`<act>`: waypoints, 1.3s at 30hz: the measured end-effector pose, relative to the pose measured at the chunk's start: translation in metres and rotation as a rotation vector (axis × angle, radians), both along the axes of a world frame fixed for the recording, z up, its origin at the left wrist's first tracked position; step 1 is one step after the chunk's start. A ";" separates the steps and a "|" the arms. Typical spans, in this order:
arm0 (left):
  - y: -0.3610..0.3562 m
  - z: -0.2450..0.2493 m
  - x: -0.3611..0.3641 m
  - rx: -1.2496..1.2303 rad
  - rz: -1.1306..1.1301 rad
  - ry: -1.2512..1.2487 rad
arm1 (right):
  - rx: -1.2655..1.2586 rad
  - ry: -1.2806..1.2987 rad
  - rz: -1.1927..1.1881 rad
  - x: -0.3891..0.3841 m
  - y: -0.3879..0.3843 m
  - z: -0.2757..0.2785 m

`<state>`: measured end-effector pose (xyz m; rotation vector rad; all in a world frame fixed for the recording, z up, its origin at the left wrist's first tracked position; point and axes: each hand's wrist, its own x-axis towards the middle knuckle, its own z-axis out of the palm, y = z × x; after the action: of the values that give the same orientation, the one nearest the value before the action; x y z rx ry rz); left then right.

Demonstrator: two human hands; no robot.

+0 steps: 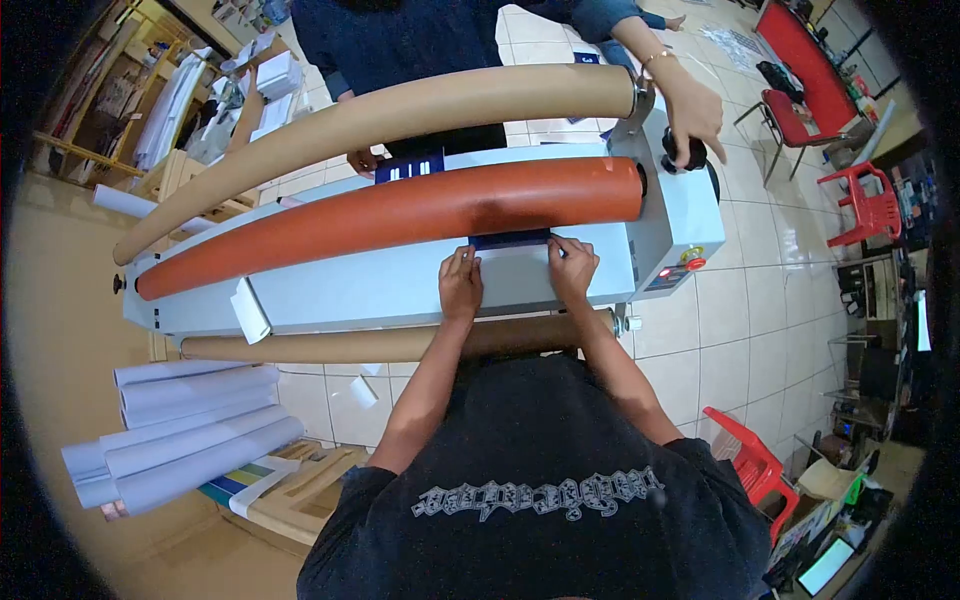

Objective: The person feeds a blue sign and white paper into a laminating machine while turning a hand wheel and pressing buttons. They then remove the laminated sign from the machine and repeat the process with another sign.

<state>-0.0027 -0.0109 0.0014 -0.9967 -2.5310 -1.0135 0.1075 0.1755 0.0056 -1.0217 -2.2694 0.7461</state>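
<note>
My left hand point(460, 283) pinches the left corner of a dark blue sheet point(510, 240), fingertips right at its near edge. On the opposite corner, my right hand point(573, 270) grips the same sheet with bent fingers. The sheet lies on the pale bed of a roller machine point(370, 293), and its far part runs out of sight beneath the orange-red roller point(430, 215). Behind that roller shows a dark blue piece with white marks point(410, 168). Across the machine, another person's hand point(695, 115) rests on a black knob point(684, 150).
A brown paper-covered roll point(400, 108) spans above the machine, and another point(300, 347) runs below its front. A red button point(694, 264) sits at the right end. White paper rolls point(190, 430) lie at lower left. Red chairs point(872, 208) stand on the right.
</note>
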 end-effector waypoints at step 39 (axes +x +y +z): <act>0.000 -0.005 0.001 -0.099 0.051 0.044 | 0.252 -0.792 0.132 0.045 0.196 0.336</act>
<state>-0.0020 -0.0108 -0.0041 -0.9636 -2.5786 -0.8501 0.1529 0.3717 0.3415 -1.1856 -3.0159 0.0694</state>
